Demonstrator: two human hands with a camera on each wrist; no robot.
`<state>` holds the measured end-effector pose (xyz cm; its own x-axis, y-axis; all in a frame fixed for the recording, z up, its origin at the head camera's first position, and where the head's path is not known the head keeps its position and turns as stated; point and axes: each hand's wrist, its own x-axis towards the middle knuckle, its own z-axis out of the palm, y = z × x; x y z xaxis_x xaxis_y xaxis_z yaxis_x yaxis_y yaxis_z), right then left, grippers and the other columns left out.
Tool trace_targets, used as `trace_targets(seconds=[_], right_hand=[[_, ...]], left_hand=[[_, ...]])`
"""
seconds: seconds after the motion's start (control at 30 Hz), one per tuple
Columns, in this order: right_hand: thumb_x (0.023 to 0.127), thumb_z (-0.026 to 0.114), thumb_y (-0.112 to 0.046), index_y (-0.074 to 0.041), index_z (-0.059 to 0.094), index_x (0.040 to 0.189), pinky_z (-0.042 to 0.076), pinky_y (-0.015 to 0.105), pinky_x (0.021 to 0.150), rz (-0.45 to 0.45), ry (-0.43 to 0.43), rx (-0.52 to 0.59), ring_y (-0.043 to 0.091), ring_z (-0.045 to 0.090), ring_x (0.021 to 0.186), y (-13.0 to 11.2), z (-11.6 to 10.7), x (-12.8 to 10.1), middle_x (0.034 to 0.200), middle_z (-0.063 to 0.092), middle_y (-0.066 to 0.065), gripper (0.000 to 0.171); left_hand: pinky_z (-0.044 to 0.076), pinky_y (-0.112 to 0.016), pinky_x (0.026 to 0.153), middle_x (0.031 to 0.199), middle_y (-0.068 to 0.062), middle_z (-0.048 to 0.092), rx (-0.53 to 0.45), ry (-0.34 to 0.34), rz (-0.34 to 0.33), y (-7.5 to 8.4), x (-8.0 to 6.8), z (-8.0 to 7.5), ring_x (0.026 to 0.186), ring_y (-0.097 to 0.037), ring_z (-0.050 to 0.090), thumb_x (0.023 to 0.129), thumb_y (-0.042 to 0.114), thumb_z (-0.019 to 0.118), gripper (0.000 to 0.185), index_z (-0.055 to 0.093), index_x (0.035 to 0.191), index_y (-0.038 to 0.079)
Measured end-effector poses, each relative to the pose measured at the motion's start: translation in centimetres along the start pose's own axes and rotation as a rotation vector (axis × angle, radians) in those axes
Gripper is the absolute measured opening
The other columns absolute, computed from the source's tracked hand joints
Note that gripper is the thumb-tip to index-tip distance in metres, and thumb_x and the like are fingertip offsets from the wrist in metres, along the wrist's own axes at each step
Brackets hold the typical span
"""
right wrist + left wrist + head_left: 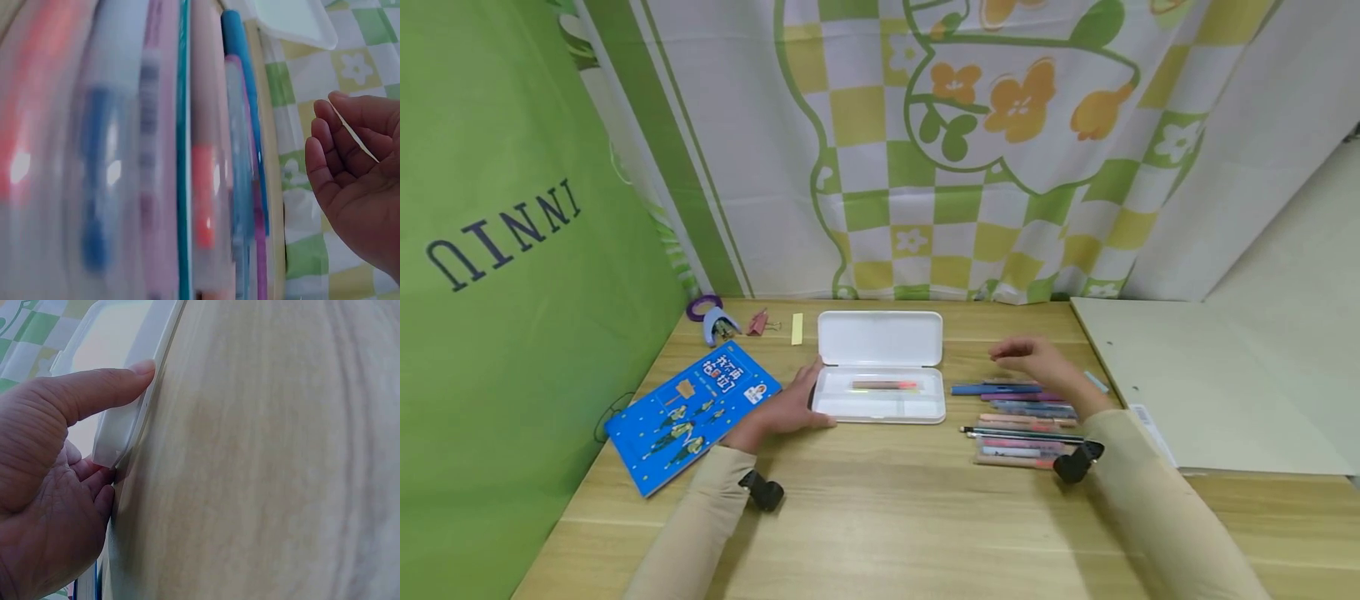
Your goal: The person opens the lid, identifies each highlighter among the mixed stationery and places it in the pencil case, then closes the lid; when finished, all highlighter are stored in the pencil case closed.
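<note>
Pencil case: white, lid raised — sits between the hands
Pens: rough row at right, blue, purple, pink
Left hand: grips the case's left end, thumb spread from fingers
Right hand: near the pens, fingers loosely curled
Lone pen: lies inside — brownish, orange-red at right

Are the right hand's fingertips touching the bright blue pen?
Apart. The right wrist view shows checkered curtain in the gap between the right fingertips and the bright blue pen.
</note>
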<state>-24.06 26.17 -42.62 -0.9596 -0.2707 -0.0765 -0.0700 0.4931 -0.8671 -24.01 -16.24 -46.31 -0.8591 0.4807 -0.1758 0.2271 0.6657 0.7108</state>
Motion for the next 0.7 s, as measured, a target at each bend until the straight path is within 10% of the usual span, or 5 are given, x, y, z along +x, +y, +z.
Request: trace_targets(seconds=[0.7], right_hand=[[0.088, 0.061, -0.003, 0.006, 0.065, 0.110, 0.048, 0.034, 0.079, 0.048, -0.104, -0.200, 0.028, 0.059, 0.099, 3.7, -2.4, 0.2, 0.107, 0.066, 0.019, 0.024]], left_hand=[[0.019, -0.054, 0.110, 0.156, -0.021, 0.000, 0.007, 0.006, 0.004, 0.1, -0.1, 0.0, 0.141, -0.039, 0.010, 0.080, 0.033, 0.075, 0.110, -0.004, 0.152, 0.005]])
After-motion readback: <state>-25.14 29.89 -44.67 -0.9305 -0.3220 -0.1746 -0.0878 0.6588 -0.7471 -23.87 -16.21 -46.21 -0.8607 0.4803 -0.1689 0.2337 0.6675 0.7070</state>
